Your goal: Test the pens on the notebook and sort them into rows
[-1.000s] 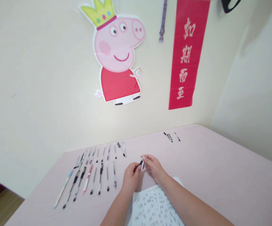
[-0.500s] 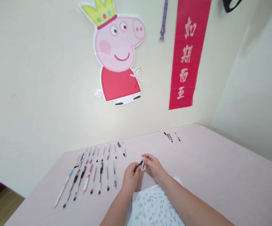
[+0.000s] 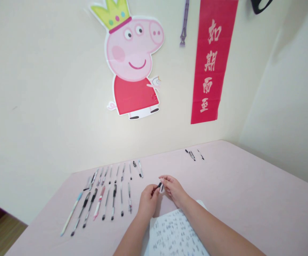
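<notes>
Just below the middle of the frame, the left hand (image 3: 148,200) and the right hand (image 3: 173,187) meet over the pink tabletop (image 3: 250,199), both pinched on a small black pen part (image 3: 159,185), seemingly a cap or tip; it is too small to tell. The piece is lifted between the fingertips, not yet laid down. To the lower left, a near row of pens (image 3: 100,204) holds about eight, a far row (image 3: 111,174) about nine or ten. Three pieces (image 3: 194,155) lie apart near the wall. One written sheet (image 3: 175,234) lies at the bottom edge
</notes>
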### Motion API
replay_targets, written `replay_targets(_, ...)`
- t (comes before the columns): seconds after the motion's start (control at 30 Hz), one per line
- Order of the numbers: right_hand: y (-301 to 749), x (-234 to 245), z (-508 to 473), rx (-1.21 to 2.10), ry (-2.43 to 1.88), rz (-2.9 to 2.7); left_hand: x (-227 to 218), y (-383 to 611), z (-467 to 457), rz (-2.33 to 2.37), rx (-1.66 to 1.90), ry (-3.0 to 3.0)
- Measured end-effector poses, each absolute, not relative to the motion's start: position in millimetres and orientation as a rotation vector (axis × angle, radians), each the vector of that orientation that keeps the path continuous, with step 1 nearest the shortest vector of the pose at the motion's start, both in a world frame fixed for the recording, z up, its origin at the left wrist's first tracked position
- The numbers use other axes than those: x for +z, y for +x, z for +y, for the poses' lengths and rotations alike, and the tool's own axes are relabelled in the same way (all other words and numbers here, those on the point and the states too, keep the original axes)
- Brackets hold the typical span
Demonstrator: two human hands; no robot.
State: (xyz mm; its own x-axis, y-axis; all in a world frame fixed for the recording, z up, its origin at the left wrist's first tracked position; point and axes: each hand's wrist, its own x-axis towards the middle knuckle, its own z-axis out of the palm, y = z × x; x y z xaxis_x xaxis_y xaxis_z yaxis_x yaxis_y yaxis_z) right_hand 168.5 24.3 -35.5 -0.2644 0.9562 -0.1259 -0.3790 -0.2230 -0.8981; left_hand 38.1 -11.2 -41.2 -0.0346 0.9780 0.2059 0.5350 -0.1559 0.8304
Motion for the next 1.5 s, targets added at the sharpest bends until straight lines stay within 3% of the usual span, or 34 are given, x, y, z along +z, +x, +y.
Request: replay_targets(1.5, 167.2, -44.0, 28.3, 1.61, -0.949, -0.99, -38.5, 35.9, -11.2, 1.58, 1.119, 1.714)
